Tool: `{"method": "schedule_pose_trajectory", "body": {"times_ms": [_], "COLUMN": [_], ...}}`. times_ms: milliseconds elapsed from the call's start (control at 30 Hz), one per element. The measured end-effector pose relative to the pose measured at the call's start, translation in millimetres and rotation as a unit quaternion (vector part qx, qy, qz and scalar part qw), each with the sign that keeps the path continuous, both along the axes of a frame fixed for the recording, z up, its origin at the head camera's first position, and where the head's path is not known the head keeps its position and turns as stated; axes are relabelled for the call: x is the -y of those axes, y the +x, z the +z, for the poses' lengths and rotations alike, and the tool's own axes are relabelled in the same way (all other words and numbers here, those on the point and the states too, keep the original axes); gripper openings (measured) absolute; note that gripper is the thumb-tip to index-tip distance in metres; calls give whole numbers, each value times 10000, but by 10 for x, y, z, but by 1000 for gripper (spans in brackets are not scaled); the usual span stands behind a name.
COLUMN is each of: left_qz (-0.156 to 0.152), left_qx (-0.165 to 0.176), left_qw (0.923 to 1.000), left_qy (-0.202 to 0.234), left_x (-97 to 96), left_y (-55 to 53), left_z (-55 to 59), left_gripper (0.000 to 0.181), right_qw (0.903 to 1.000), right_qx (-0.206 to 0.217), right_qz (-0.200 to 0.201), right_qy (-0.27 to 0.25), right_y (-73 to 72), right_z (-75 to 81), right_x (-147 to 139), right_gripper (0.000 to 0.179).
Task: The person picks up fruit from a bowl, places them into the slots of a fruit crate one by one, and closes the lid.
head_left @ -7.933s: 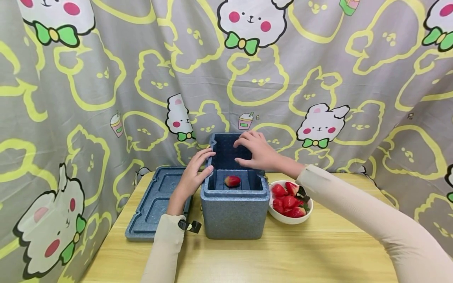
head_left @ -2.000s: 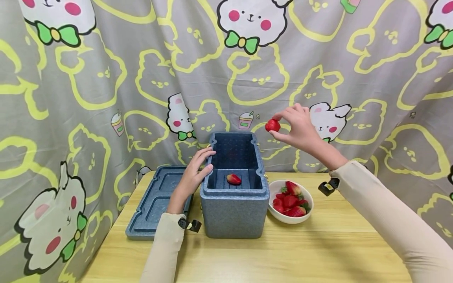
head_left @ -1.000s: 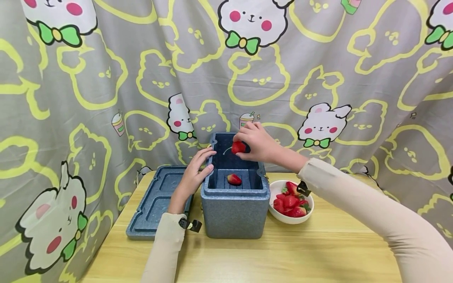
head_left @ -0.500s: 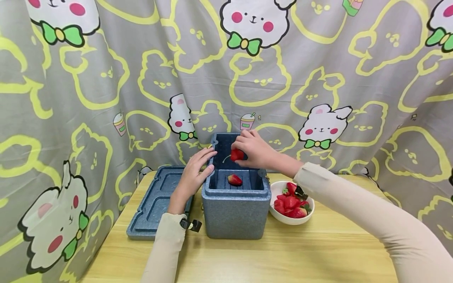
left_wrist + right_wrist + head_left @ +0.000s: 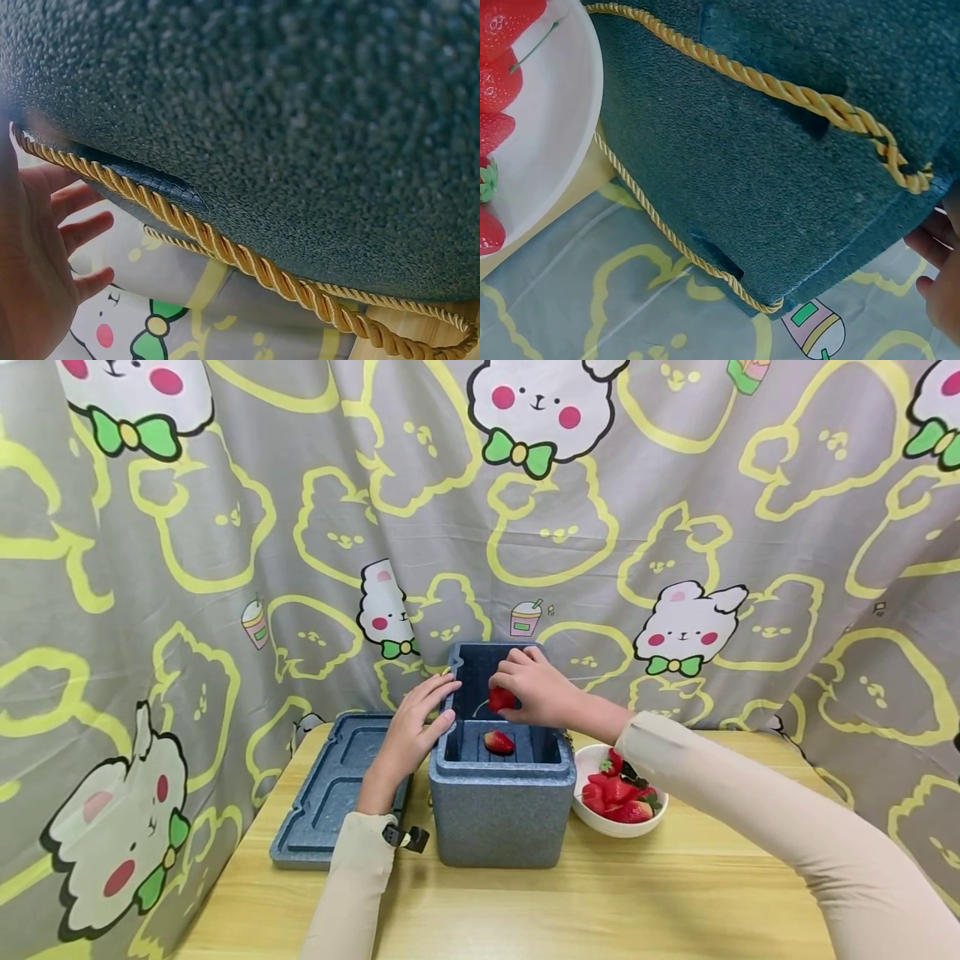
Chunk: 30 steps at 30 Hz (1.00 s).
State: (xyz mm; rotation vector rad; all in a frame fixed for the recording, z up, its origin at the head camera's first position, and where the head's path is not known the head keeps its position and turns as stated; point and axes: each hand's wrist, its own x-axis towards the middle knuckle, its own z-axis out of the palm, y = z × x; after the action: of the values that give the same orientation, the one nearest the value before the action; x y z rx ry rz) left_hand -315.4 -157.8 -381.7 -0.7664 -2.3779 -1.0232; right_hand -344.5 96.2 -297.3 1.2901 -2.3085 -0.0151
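Note:
My right hand (image 5: 543,692) pinches a red cherry (image 5: 501,699) with a thin pale stem, over the inside of the grey-blue foam box (image 5: 498,818). Below it, a strawberry (image 5: 498,742) lies on the box's floor. My left hand (image 5: 411,727) rests on the box's left rim with its fingers extended. The left wrist view shows part of this left hand (image 5: 37,255) beside the box wall and a gold cord (image 5: 225,244). In the right wrist view the fingers of the right hand (image 5: 941,262) are only partly visible at the edge, and the cherry is hidden.
To the box's right stands a white bowl (image 5: 618,829) of strawberries and cherries, partly under the right forearm. The box's lid (image 5: 330,802) lies on the wooden table (image 5: 480,910) at the left. A patterned curtain (image 5: 420,535) hangs close behind.
My right hand, empty over the box at first, later held the cherry up at the right, then brought it left and lowered it into the box's opening. The left hand stayed on the rim.

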Motion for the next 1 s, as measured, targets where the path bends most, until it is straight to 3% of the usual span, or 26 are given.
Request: {"method": "schedule_pose_trajectory", "body": {"times_ms": [200,633,1000], "left_qz": [14,-47,-76], "left_qx": [26,-43,-108], "left_qw": [10000,10000,9999], "left_qy": [-9,31,71], "left_x": [-4,3,8], "left_y": [13,-28,-57], "left_z": [5,-3,-31], "left_gripper": [47,47,48], "right_qw": [9998,9998,9982], "right_qx": [-175,84,-5], "right_qz": [-104,-126,-242], "right_qy": [29,-107,-543], "right_y": [0,-23,-51], "right_z": [-15,35,105], "right_x": [-6,-66,-391], "right_gripper": [36,35,32]}}
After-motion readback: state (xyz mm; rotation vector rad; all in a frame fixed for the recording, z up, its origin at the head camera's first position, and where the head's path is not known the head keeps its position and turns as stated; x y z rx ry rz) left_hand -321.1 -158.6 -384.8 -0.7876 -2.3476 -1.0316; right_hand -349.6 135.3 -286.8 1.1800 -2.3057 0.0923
